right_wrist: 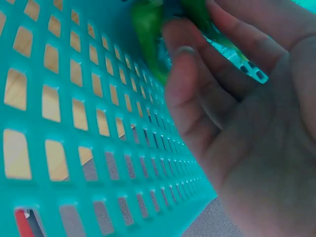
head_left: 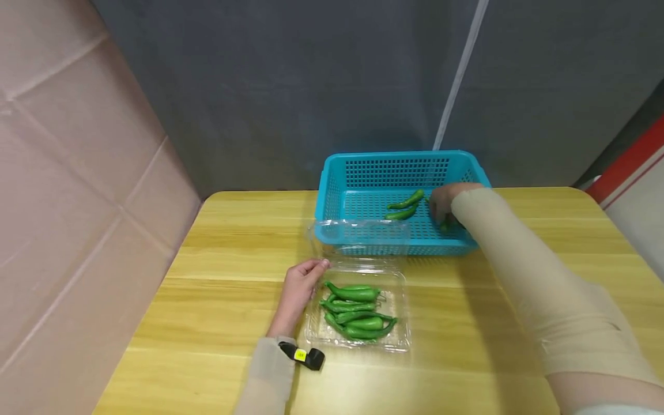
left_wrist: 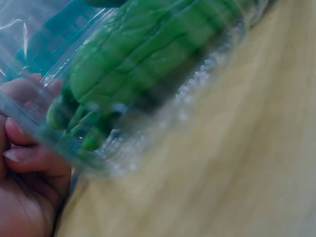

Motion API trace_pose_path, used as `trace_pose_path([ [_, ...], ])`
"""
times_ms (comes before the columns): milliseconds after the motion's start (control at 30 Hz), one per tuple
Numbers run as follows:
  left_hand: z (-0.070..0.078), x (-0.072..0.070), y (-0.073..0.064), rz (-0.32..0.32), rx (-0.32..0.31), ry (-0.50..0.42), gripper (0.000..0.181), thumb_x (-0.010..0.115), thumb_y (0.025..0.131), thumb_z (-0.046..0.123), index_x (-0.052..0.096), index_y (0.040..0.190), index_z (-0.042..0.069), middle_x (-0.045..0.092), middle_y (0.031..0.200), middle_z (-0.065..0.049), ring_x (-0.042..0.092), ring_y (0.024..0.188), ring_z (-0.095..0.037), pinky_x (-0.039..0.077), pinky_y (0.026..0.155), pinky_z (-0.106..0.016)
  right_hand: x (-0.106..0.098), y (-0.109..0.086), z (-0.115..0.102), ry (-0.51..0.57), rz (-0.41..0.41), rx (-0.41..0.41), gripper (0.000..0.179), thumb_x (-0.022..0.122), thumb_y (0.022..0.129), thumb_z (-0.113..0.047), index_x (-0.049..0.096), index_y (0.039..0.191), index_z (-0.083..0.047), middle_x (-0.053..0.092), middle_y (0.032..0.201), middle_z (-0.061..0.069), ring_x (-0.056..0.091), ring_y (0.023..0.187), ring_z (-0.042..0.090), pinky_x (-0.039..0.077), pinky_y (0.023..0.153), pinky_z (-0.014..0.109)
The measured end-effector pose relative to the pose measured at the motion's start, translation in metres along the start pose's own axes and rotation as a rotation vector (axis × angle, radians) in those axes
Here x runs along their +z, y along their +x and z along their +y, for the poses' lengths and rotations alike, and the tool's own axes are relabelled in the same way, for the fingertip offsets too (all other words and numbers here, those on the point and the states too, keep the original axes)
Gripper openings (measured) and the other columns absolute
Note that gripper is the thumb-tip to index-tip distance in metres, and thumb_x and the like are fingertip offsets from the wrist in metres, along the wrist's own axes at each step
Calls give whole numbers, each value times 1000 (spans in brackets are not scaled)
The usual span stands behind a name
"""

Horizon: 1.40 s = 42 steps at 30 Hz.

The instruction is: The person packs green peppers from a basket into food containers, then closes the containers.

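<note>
A clear plastic clamshell box (head_left: 406, 288) lies with its lid raised, several green chili peppers (head_left: 358, 294) heaped in its base. My left hand (head_left: 302, 286) pinches the box's left edge near the hinge between thumb and fingers; the left wrist view shows that hand (left_wrist: 32, 173) at the clear wall, close to the peppers (left_wrist: 133, 59). Inside the blue basket (head_left: 332, 190), my right hand (head_left: 445, 202) reaches down at the right end. In the right wrist view its curled fingers (right_wrist: 185, 81) hold a green pepper (right_wrist: 195, 12), partly hidden, with another pepper (right_wrist: 146, 34) against the fingertips.
Two loose green peppers (head_left: 407, 200) lie on the basket floor, left of my right hand. The clear lid (head_left: 363, 230) overlaps the basket's front wall. A grey wall (head_left: 285, 104) rises behind the wooden table (head_left: 223, 259), and a pink padded wall (head_left: 78, 173) stands left.
</note>
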<state>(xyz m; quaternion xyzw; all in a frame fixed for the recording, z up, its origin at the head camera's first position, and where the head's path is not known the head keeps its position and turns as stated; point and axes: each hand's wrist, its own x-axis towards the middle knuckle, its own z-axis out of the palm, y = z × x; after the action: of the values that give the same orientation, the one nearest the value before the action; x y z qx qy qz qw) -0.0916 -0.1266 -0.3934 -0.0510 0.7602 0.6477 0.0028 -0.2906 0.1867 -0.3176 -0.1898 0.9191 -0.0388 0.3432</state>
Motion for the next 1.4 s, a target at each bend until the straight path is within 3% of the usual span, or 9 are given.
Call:
trace_pose_path([
  [100,0,1,-1,5,3,2,29,58,87,28,67,98,3,56,75,-27,33,36,-5,28,34,-18,2,4,2,21,33,-2,4,61,79,-12,61,76,-9,48,59,3,41,51,15,35,45,27],
  [267,0,2,-1,9,12,1,29,58,87,28,67,97,3,50,65,-28,33,36,-5,27,33,-18,1,8,2,24,83,-25,25,59,74,-5,44,56,-14,32,51,-2,28,46,12,28,41,25],
  [400,0,1,0,8,5,-4,28,59,87,28,67,96,3,50,62,-23,33,36,-6,27,33,-19,-4,7,-1,23,112,-53,28,50,70,3,38,53,-16,26,51,-2,22,45,13,24,40,24],
  [700,-20,0,10,16,4,5,39,61,80,44,68,97,8,63,77,-13,33,36,-6,27,32,-20,-15,-14,-16,-45,195,-70,19,47,73,4,52,60,-9,40,52,1,31,46,15,30,44,29],
  [800,-24,-1,10,29,11,10,40,62,79,46,68,96,10,59,67,-8,33,37,-7,27,31,-20,-19,-19,-20,-42,205,-83,21,45,75,3,48,59,-11,37,52,1,29,46,15,30,45,30],
  [967,-18,-3,8,8,-6,-24,35,62,82,39,68,97,8,48,54,-4,34,38,-8,27,32,-21,-27,-25,-23,-52,216,-102,18,46,77,2,51,66,-10,42,59,3,34,48,17,33,49,32],
  [1133,0,-4,4,-10,-9,-41,30,60,86,28,66,99,1,48,57,-6,34,38,-7,28,33,-19,-36,-32,-22,-52,248,-121,11,51,81,0,56,89,-6,52,83,8,46,57,19,39,56,33],
  [1400,2,-3,4,-8,-18,-22,32,59,87,27,64,100,-1,43,52,-5,34,37,-7,29,34,-19,-51,-45,-15,-35,253,-72,44,54,82,-7,42,125,-7,50,109,14,50,68,21,39,63,35],
])
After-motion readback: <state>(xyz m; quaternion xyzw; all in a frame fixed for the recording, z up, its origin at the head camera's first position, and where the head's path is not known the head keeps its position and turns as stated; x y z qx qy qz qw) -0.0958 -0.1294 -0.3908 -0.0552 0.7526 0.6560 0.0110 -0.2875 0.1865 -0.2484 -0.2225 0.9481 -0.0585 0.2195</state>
